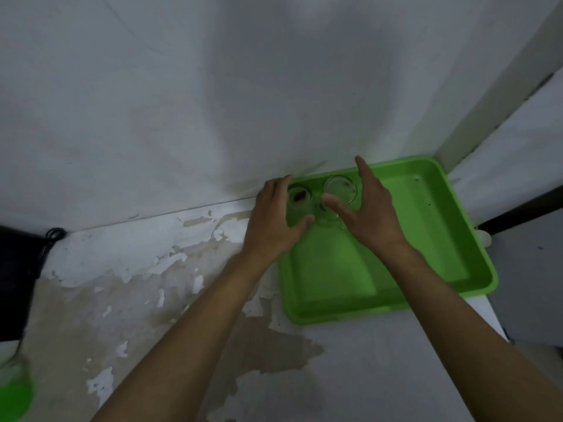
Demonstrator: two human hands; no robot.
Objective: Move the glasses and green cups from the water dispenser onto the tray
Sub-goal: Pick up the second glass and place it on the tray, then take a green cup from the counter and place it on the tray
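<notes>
While cupped by hands (274,214): glasses (339,188) on tray (441,239)

A pale, dimly lit wall (213,102) is met along its foot by a white surface (365,360) whose paint is peeled and stained brown towards its left side, and a dark object (15,284) is seen at its left edge.

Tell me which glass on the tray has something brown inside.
The left glass, by the left hand; the right glass looks clear.
</notes>
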